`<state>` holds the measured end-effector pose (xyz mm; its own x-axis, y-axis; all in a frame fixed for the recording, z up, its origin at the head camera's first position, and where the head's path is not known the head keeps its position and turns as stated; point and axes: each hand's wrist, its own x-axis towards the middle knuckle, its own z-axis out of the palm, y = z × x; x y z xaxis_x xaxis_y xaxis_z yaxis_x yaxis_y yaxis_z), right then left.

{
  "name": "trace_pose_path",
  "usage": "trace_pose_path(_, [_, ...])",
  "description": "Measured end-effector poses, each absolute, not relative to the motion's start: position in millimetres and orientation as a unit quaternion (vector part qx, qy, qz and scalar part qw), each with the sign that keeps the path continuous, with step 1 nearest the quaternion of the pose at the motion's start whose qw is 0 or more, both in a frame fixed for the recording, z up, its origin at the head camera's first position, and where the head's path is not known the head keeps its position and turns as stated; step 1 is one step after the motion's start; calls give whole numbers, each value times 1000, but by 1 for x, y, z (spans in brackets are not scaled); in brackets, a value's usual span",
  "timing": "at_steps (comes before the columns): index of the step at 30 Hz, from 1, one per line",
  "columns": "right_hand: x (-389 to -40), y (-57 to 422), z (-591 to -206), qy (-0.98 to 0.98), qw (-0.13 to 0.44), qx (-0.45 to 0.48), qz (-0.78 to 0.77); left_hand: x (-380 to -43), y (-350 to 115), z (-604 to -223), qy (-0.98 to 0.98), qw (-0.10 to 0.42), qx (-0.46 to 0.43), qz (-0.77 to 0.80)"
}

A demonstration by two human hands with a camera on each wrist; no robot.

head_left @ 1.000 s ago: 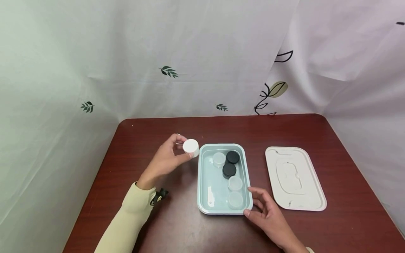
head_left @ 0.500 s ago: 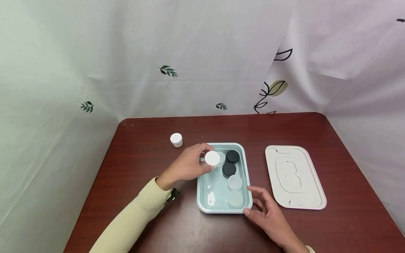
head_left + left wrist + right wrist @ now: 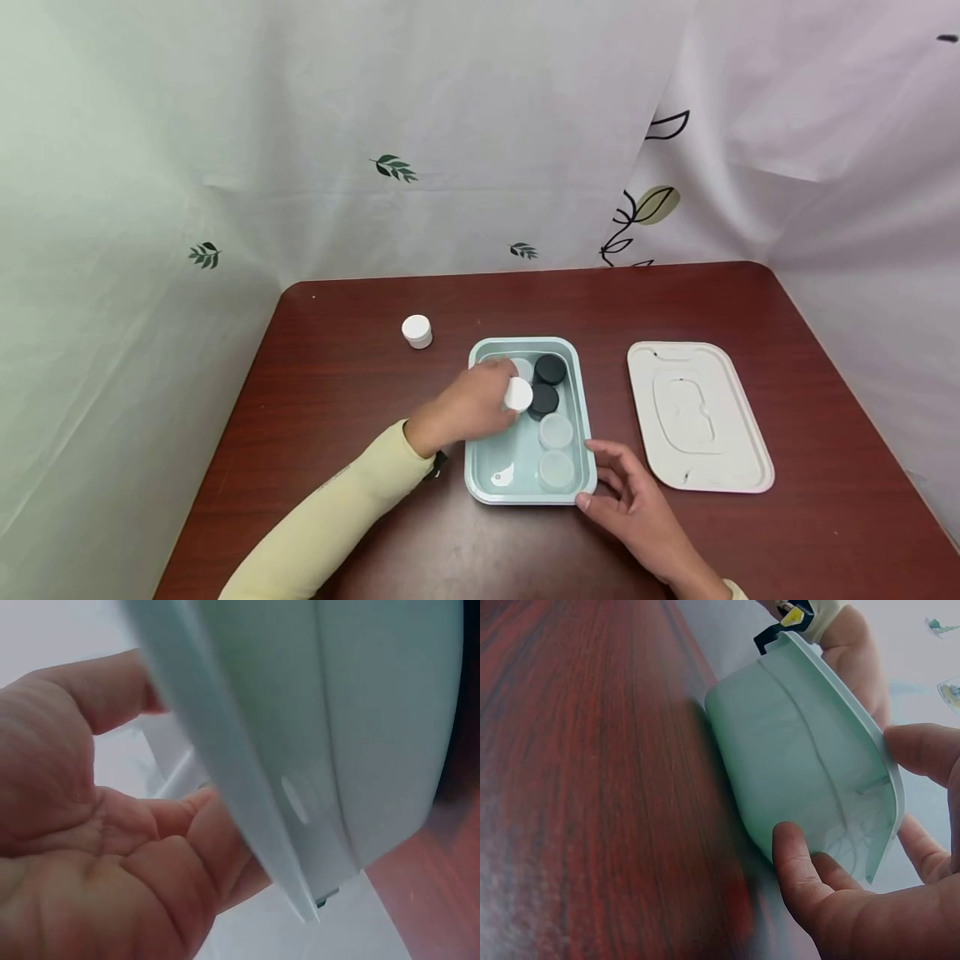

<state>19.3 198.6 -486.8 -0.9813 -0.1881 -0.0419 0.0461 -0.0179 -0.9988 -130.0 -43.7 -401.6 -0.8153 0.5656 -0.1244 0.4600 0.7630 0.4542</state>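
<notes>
In the head view my left hand reaches over the left wall of a pale blue plastic bin and holds a white-lidded jar inside it. The bin's wall hides that jar in the left wrist view. At the bin's near right corner, my right hand holds the rim between thumb and fingers; its fingertips lie against the outer wall in the right wrist view. Two black-lidded jars and several translucent-lidded jars line the bin's right and far parts.
Another white jar stands on the dark red table, left of the bin. A white rectangular lid lies flat to the right. White cloth with leaf prints hangs behind and beside the table.
Carrying the white-lidded jar, my left hand has moved right from outside the bin's left edge and down into it. My right hand stays at the corner.
</notes>
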Motion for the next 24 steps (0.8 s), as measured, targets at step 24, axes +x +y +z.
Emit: trace_pose_path(24, [19, 198, -487, 700, 85, -48, -708, -118, -24, -415, 944, 171, 245, 142])
